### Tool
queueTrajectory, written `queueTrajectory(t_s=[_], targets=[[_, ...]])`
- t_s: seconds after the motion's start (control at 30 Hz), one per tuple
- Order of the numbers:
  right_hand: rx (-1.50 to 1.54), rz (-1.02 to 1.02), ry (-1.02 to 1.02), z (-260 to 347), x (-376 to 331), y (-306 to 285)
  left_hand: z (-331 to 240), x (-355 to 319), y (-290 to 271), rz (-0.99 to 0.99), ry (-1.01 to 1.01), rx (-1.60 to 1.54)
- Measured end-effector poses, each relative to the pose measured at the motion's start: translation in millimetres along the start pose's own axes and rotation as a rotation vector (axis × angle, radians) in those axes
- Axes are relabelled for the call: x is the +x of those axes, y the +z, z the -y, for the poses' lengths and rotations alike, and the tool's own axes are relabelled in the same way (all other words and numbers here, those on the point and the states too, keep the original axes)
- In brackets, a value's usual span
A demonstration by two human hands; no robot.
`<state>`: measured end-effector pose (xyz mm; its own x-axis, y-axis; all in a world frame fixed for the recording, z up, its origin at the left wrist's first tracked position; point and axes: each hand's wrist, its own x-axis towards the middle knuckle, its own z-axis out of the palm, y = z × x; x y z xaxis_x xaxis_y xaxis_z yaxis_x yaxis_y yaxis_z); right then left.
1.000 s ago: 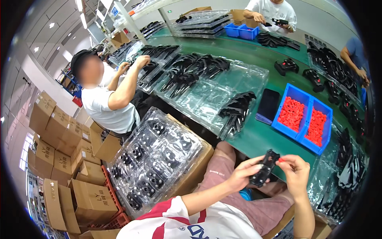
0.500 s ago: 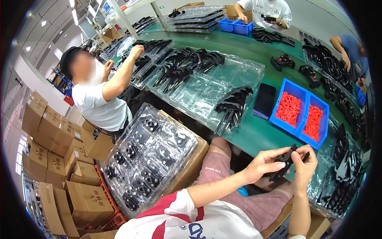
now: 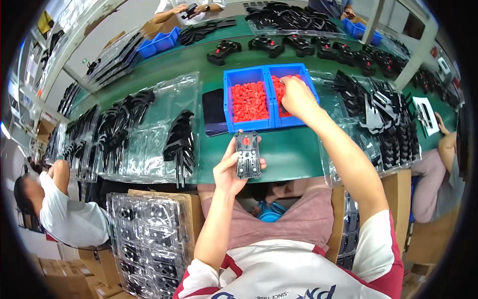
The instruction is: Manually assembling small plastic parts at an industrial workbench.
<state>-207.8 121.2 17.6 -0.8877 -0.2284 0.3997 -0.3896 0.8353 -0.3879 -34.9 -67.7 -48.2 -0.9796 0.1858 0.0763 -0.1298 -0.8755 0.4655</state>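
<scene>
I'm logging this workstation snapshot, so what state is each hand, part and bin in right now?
left hand: closed around the black part, holding it up
black part: held upright, one red piece fitted near its top
right hand: reaching into the right blue bin
right blue bin: holds red pieces
left blue bin: full of red pieces, untouched

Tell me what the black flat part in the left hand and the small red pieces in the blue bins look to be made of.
Black flat part in the left hand: likely moulded hard plastic, matte, with ribs and cut-outs. Small red pieces: possibly soft rubber or silicone, dull; too small to confirm. Blue bins: glossy rigid plastic.
</scene>
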Motion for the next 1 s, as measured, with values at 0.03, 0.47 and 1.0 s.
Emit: queueTrajectory(t_s=[0.03, 0.47, 1.0], targets=[[-0.005, -0.009, 0.011, -7, 8, 5, 1, 2, -1, 0.009, -0.012, 0.001], [0.06, 0.111, 0.045, -16, 25, 14, 7, -6, -1, -0.003, 0.022, 0.045], [0.955, 0.341, -0.023, 88, -164, -36, 51, -52, 39, -0.374, 0.174, 0.099]])
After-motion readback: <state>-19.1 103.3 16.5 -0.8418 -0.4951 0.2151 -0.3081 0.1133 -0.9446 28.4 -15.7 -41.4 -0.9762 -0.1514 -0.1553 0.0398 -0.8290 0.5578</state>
